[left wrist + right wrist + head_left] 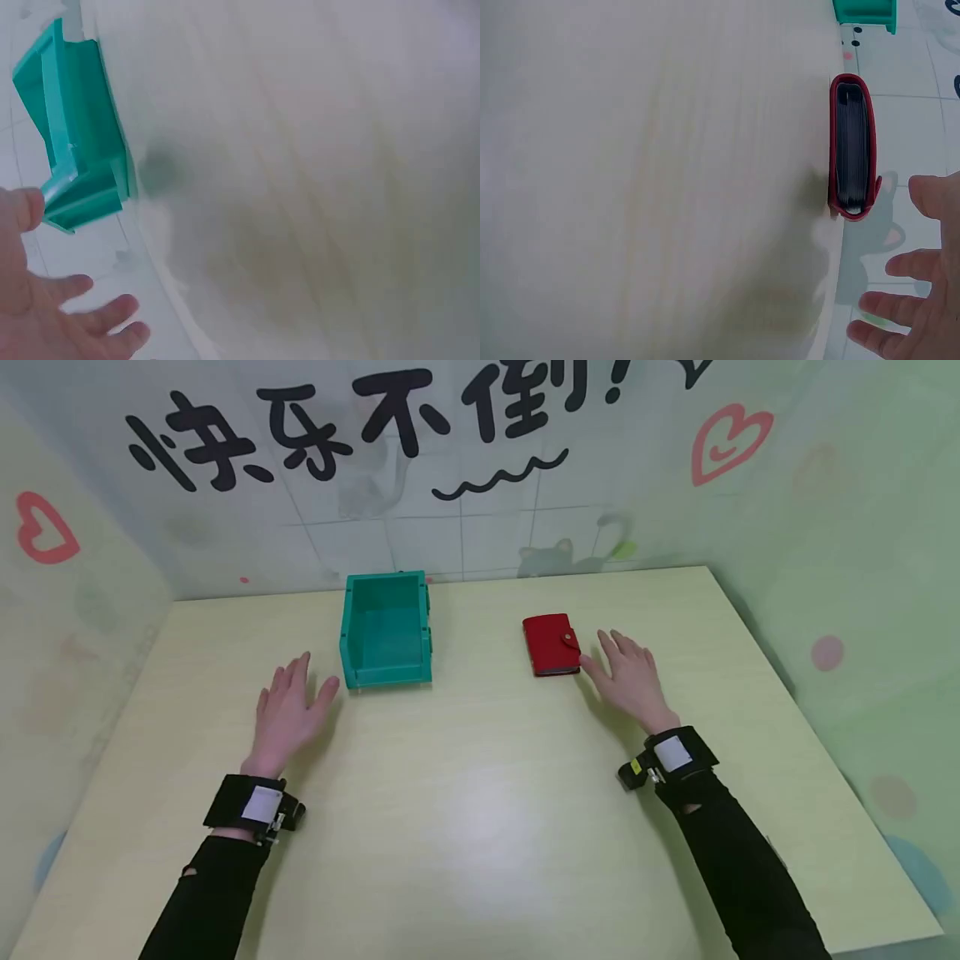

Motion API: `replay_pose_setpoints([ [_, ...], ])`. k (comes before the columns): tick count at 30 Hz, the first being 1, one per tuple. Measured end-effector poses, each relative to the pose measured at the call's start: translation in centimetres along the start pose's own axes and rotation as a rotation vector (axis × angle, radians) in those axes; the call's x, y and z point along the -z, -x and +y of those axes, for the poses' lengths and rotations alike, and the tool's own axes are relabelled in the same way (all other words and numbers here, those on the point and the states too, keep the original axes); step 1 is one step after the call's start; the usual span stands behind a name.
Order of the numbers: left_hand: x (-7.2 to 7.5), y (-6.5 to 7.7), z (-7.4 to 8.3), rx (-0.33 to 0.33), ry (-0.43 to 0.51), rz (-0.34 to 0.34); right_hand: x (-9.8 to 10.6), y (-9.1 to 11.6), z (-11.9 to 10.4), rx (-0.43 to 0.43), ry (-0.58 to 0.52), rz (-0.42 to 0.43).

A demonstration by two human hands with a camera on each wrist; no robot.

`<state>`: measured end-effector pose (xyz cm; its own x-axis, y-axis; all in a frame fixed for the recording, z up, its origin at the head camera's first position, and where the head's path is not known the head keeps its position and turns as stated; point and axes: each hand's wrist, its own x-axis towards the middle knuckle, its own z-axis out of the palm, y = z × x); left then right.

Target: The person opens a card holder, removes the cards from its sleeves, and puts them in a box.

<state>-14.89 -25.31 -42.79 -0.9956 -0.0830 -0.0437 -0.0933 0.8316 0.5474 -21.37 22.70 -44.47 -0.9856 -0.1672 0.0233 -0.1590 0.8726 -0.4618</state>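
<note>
A red card holder [552, 644] with a snap strap lies on the table, left of my right hand [628, 681]. That hand is held over the table with its fingers spread, the thumb tip right at the strap side. In the right wrist view the card holder [853, 146] shows its end, with dark sleeves stacked inside the red cover. A teal plastic bin [387, 631] stands toward the back of the table. My left hand [288, 714] is just left of the bin's front corner, fingers extended and nothing held. The left wrist view shows the bin [86, 112] beyond the thumb.
The pale wooden table [480, 827] reaches back to a printed wall [427, 543] with large black characters and hearts. More wall panels [847, 610] rise along the left and right sides. Each wrist wears a black strap with a small camera [636, 772].
</note>
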Motion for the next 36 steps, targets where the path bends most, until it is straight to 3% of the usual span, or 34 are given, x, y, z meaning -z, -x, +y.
replay_pose_setpoints([
  [4,-0.6,0.7,0.8,-0.005,0.082,0.119,-0.2,-0.9,-0.8,-0.035,-0.090,0.013],
  [7,-1.0,1.1,1.5,0.001,0.133,0.140,-0.4,-1.7,-1.3,-0.070,-0.143,0.008],
  [15,-1.9,1.9,2.9,-0.016,0.208,0.057,-1.4,-4.2,-2.9,-0.187,-0.178,0.025],
  [22,-2.8,2.3,3.5,-0.066,0.230,-0.009,-2.5,-5.6,-3.5,-0.256,-0.074,0.015],
  [29,-3.7,2.4,3.9,-0.075,0.245,-0.077,-2.8,-5.6,-3.4,-0.251,-0.037,0.008],
  [36,-4.4,1.9,5.1,-0.073,0.259,-0.215,-3.0,-4.2,-4.0,-0.196,-0.024,0.003],
])
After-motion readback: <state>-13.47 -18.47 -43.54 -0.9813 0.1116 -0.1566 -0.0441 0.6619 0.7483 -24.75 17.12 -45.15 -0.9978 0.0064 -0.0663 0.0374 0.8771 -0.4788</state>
